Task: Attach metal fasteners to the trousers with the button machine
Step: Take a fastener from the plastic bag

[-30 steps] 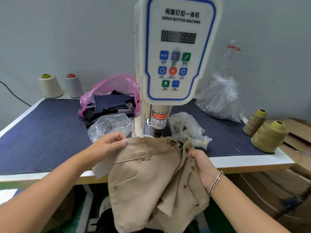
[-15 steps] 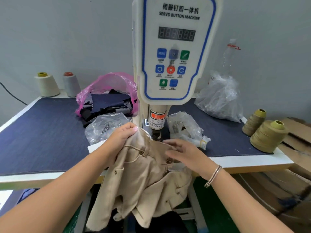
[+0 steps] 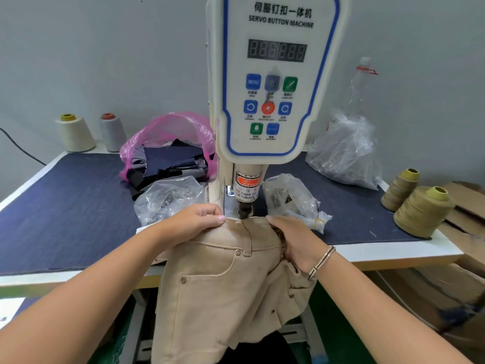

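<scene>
Trousers now spread flat at the table edge, waistband pushed up under the machine punch, no longer bunched. Left hand pinching the waistband, right hand gripping the fly edge. Probably ready for pressing a fastener.

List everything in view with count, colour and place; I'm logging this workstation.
button machine: 1, white with blue trim, centre of table
trousers: 1, beige, waistband under the machine head, rest hanging off the table front
table: 1, white edge, dark blue cover
thread cones: 4; cream and grey back left, two olive at right
pink bag: 1, holding dark fabric scraps, left of machine
clear bags: 3, around the machine
cardboard boxes: brown, far right
left hand: pinches waistband
right hand: holds waistband, bracelet on wrist
</scene>
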`<state>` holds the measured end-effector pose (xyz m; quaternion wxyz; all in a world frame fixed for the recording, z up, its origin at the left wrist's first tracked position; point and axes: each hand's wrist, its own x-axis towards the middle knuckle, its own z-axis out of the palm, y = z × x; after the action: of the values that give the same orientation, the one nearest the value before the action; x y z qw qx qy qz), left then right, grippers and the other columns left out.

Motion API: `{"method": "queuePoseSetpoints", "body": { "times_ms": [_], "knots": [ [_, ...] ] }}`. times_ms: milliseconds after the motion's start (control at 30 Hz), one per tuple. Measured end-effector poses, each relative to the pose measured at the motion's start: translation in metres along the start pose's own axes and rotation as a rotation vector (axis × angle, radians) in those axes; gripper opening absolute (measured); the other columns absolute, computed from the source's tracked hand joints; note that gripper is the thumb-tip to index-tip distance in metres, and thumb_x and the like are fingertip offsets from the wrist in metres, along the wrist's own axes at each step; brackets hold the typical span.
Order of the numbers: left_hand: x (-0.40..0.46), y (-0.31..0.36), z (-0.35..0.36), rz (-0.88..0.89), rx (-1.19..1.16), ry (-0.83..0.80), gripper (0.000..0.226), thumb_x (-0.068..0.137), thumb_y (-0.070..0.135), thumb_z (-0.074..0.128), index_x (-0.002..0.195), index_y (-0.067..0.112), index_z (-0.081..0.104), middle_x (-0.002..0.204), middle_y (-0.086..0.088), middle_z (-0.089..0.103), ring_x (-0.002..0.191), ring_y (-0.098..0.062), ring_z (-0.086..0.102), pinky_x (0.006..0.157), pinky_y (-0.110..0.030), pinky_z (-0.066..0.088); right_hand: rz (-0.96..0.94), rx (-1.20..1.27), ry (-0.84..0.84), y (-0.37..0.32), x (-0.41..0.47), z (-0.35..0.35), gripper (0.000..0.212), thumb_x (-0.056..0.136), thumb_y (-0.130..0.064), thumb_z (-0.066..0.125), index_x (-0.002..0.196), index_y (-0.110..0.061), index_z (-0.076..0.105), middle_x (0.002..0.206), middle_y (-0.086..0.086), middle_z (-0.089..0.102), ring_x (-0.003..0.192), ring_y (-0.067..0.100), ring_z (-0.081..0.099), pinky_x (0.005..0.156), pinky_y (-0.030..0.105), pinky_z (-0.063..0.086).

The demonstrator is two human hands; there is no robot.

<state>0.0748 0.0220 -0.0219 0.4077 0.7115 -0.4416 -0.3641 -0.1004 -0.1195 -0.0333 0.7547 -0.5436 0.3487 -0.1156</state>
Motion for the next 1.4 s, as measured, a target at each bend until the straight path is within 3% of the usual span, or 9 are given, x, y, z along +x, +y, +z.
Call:
{"method": "queuePoseSetpoints", "body": {
  "times_ms": [200,300,400,533,700,833,967,1167,1400],
  "knots": [
    [0.004,-0.004,0.006,0.037,-0.02,0.0,0.029,0.097,0.025,0.053,0.069,0.017,0.05,0.058,0.009,0.044,0.051,-0.004,0.038,0.051,-0.014,0.031,-0.059,-0.391,-0.179,0.009,-0.011,-0.007,0.048,0.067,-0.048,0.075,0.099,-0.014,0.064,0.093,0.0,0.067,0.088,0.014,0.06,0.076,0.026,0.047],
    [0.009,0.001,0.01,0.034,-0.165,0.056,0.025,0.096,0.027,0.054,0.072,0.018,0.055,0.06,0.01,0.056,0.054,-0.003,0.049,0.051,-0.012,0.039,-0.21,-0.642,-0.123,0.004,-0.004,-0.005,0.023,0.079,-0.031,0.075,0.093,-0.014,0.069,0.084,-0.003,0.068,0.079,0.01,0.061,0.076,0.026,0.049],
    [0.012,0.003,0.008,-0.016,-0.29,0.032,0.023,0.093,0.036,0.056,0.089,0.015,0.065,0.087,-0.001,0.072,0.076,-0.012,0.066,0.068,-0.022,0.052,-0.168,-0.303,-0.077,-0.005,0.008,-0.005,0.022,0.088,-0.017,0.064,0.102,-0.001,0.068,0.096,0.016,0.069,0.083,0.025,0.065,0.087,0.038,0.05],
    [0.013,0.002,0.007,-0.086,-0.196,-0.042,0.055,0.074,0.062,0.064,0.112,0.022,0.067,0.112,0.0,0.07,0.104,-0.015,0.066,0.092,-0.032,0.052,-0.128,0.087,-0.078,-0.009,0.022,-0.003,0.021,0.092,-0.014,0.057,0.109,-0.007,0.067,0.093,0.011,0.071,0.078,0.02,0.067,0.072,0.031,0.055],
    [0.002,-0.005,-0.009,-0.172,-0.08,-0.289,0.049,0.066,0.04,0.074,0.096,0.005,0.06,0.087,-0.001,0.069,0.075,-0.011,0.065,0.064,-0.018,0.048,-0.157,0.188,0.009,-0.01,0.034,0.003,0.015,0.094,-0.021,0.055,0.096,-0.02,0.07,0.085,0.004,0.073,0.072,0.015,0.069,0.063,0.027,0.056],
    [-0.005,-0.021,-0.021,-0.147,-0.149,-0.275,0.041,0.078,0.016,0.072,0.117,0.009,0.06,0.114,-0.009,0.069,0.1,-0.018,0.067,0.083,-0.022,0.053,-0.156,0.167,0.027,-0.011,0.04,0.003,0.018,0.096,-0.023,0.051,0.1,-0.022,0.069,0.079,0.002,0.073,0.066,0.012,0.069,0.054,0.024,0.054],
    [-0.005,-0.028,-0.023,-0.108,-0.301,-0.14,0.039,0.081,0.023,0.069,0.119,0.021,0.061,0.119,-0.005,0.067,0.107,-0.018,0.064,0.091,-0.03,0.049,-0.168,0.082,0.043,-0.01,0.047,0.007,0.019,0.093,-0.025,0.056,0.101,-0.018,0.072,0.1,0.009,0.073,0.096,0.022,0.067,0.086,0.034,0.055],
    [-0.004,-0.034,-0.013,-0.126,-0.434,-0.097,0.04,0.08,0.03,0.065,0.117,0.015,0.065,0.112,-0.008,0.071,0.098,-0.019,0.069,0.072,-0.022,0.055,-0.113,0.1,0.139,0.002,0.058,0.006,0.012,0.086,-0.026,0.066,0.092,-0.019,0.074,0.092,0.007,0.074,0.09,0.021,0.068,0.079,0.031,0.055],
    [-0.004,-0.034,-0.015,-0.141,-0.428,-0.132,0.05,0.062,0.036,0.083,0.106,0.017,0.07,0.11,-0.014,0.07,0.095,-0.026,0.07,0.077,-0.03,0.057,-0.116,0.116,0.191,0.004,0.068,0.003,0.021,0.084,-0.023,0.068,0.101,-0.013,0.073,0.098,0.01,0.073,0.096,0.024,0.068,0.081,0.031,0.055]
  ]
}}
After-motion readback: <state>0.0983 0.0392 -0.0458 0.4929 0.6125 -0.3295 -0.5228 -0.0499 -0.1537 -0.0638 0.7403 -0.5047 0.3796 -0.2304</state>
